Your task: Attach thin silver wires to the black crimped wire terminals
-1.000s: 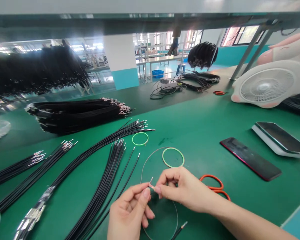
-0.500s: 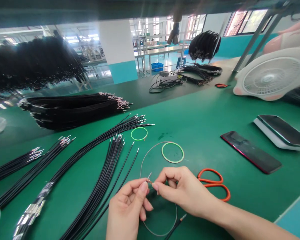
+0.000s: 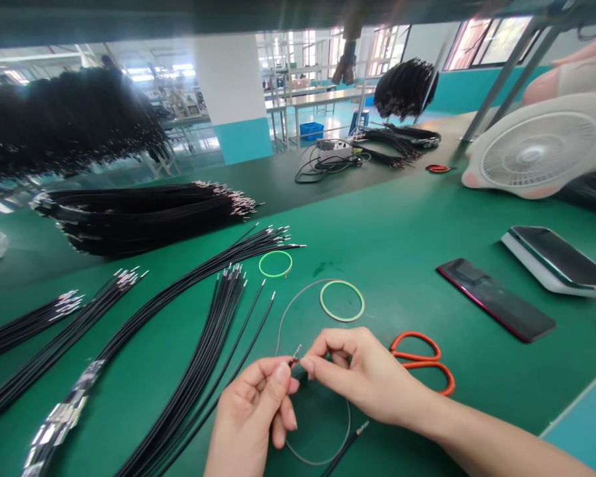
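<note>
My left hand pinches a thin cable end with a silvery tip, dark just below it, between thumb and forefinger. Against that tip, my right hand has its thumb and forefinger pressed together; whatever lies between them is too small to make out. A thin grey wire curves behind both hands and shows again beneath them as a loop. Beyond the fingers lies a green-edged ring of wire, with a smaller green ring farther back. Orange-handled scissors rest beside my right wrist, their blades hidden.
Several bundles of black cables with bare metal tips cover the left side. One black cable end lies below my hands. A dark phone, another device on a stand and a white fan stand at right.
The silvery tip has shifted slightly within my left fingers, and a coppery strand seen between the hands no longer shows clearly. My right hand stays pinched close by.
</note>
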`<state>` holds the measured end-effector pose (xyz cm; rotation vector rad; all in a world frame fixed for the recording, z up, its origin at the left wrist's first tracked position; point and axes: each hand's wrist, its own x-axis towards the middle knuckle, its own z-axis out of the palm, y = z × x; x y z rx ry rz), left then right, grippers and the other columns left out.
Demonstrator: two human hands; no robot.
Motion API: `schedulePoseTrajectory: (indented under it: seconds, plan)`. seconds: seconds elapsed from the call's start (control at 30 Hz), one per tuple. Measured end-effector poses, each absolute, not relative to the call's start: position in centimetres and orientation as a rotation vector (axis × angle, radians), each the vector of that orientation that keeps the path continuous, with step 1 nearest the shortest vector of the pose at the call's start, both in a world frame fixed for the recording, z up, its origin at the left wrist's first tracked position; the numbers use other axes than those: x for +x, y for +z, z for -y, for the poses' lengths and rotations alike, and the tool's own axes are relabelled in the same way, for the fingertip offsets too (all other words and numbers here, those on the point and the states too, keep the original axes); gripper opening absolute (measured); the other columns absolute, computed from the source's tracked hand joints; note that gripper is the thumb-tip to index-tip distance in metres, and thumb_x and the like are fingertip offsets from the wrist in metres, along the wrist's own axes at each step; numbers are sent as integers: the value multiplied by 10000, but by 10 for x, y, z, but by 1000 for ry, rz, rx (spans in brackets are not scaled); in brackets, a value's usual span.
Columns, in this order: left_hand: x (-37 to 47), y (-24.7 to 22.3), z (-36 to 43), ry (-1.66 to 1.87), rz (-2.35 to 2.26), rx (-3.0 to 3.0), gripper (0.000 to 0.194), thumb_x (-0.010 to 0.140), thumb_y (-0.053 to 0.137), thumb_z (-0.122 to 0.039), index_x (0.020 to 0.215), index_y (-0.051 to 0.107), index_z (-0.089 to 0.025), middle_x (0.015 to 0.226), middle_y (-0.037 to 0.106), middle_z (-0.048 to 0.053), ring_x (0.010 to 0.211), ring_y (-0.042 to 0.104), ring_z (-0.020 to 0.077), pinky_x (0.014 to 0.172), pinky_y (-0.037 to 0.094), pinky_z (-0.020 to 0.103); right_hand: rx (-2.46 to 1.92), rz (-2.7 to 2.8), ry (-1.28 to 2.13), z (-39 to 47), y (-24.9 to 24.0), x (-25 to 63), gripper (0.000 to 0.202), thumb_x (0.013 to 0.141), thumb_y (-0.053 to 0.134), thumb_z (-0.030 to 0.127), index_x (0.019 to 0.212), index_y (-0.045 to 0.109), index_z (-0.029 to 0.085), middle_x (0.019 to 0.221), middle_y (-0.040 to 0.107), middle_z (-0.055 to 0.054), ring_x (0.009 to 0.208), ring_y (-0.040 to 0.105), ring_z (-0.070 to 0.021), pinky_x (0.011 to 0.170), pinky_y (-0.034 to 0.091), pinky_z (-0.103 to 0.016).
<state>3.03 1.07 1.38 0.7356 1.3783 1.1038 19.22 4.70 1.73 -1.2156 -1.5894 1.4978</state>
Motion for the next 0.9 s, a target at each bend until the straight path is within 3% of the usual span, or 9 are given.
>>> schedulePoseTrajectory:
  seconds: [0.1, 0.2, 0.3, 0.37, 0.4, 0.53, 0.6, 0.9]
  plan:
    - [29, 14, -12, 1096, -1362, 728, 360, 677, 781, -442, 846, 700, -135, 580, 661, 4, 345, 432, 22, 347, 301, 122, -1218, 1598, 1471, -48, 14, 193, 316, 831, 634, 446, 756, 683, 143, 501, 418, 61, 459, 277, -66, 412, 200, -207]
    - [29, 15, -13, 1053, -1356, 753, 349, 662, 789, -446, 758, 687, -127, 530, 650, 8, 358, 476, 44, 375, 358, 138, -1179, 1608, 1410, -49, 11, 195, 280, 845, 630, 417, 776, 707, 157, 595, 569, 13, 520, 431, -91, 465, 334, -208]
    - [30, 15, -12, 1051, -1370, 835, 344, 651, 784, -461, 709, 680, -138, 517, 637, 2, 379, 522, 80, 377, 389, 170, -1119, 1622, 1361, -51, 10, 198, 213, 848, 635, 373, 874, 738, 188, 974, 681, -64, 691, 573, -126, 597, 465, -240]
    - [32, 14, -10, 1097, -1430, 934, 312, 658, 777, -451, 723, 692, -158, 566, 651, 4, 453, 583, 119, 413, 437, 197, -1131, 1581, 1368, -53, 10, 202, 241, 841, 643, 369, 1016, 718, 221, 1223, 596, -82, 655, 573, -97, 582, 487, -243]
    - [32, 13, -8, 1130, -1463, 1013, 278, 676, 766, -435, 735, 703, -171, 606, 662, 9, 513, 613, 139, 459, 471, 213, -1148, 1545, 1383, -55, 10, 204, 268, 837, 645, 380, 1049, 702, 225, 1245, 574, -84, 607, 552, -76, 546, 480, -233]
    - [33, 9, -2, 1258, -1461, 1504, 82, 789, 680, -293, 756, 730, -237, 767, 691, 22, 710, 643, 173, 645, 505, 241, -1141, 1481, 1599, -59, 16, 212, 345, 859, 600, 471, 798, 698, 145, 788, 643, -27, 480, 451, -48, 441, 366, -176]
    - [32, 7, 0, 1285, -1400, 1701, 103, 821, 642, -211, 792, 727, -262, 803, 691, 14, 736, 637, 167, 671, 490, 238, -1097, 1492, 1767, -59, 19, 214, 417, 864, 581, 505, 716, 690, 130, 643, 612, -3, 441, 418, -44, 420, 313, -172]
    - [29, -1, 1, 1259, -1341, 1970, 189, 851, 590, -121, 890, 706, -266, 828, 694, 11, 769, 636, 169, 751, 485, 253, -1103, 1452, 1895, -56, 17, 212, 370, 762, 715, 481, 652, 655, 133, 615, 605, 8, 482, 415, -60, 440, 307, -184]
